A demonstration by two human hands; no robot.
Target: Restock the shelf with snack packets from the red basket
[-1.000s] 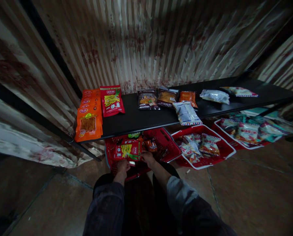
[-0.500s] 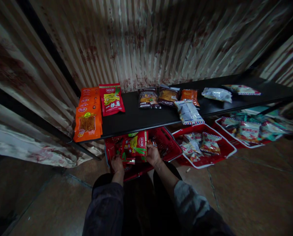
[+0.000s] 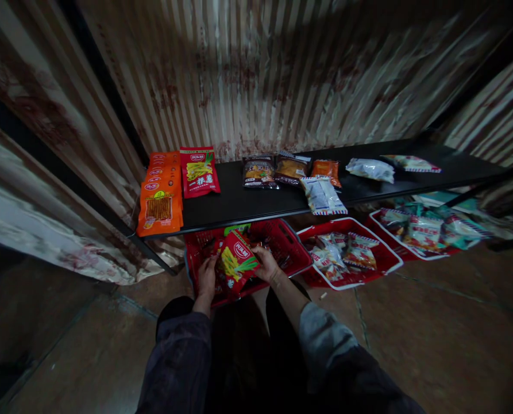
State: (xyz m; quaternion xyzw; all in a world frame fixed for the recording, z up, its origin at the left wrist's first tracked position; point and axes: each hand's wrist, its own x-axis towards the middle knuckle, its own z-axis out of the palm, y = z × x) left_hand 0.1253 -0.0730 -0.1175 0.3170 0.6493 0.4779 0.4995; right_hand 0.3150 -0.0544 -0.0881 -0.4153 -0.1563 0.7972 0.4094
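1. Your right hand point(image 3: 265, 264), below the front edge of the shelf point(image 3: 230, 210), pinches the red snack packet point(image 3: 236, 260) by its right side, seemingly to leave the printed front uncovered.
2. Your left hand point(image 3: 206, 277), below the shelf's left part, curls at the packet's other side, perhaps to steady it; you can't tell here whether it grips.
3. The packet tilts, printed face up, over the red basket point(image 3: 294, 257), which sits partly under the shelf's left part, likely to keep stock within reach.
4. Right of that, two white-rimmed baskets point(image 3: 392, 259) point(image 3: 431, 257) jut out from under the shelf, probably so you can see the bags inside.
5. On the shelf's left end, orange packets point(image 3: 158, 210) overlap in a row beside a matching red pack point(image 3: 199, 175), fronts showing, apparently sorted by kind.
6. Mid-shelf, two brown bags point(image 3: 259, 172) point(image 3: 291, 169) and an orange bag point(image 3: 326, 168) lie close together; a striped-edge bag point(image 3: 323, 195) overhangs the front edge, looking loosely dropped.
7. Behind the shelf hangs a striped curtain point(image 3: 273, 86).
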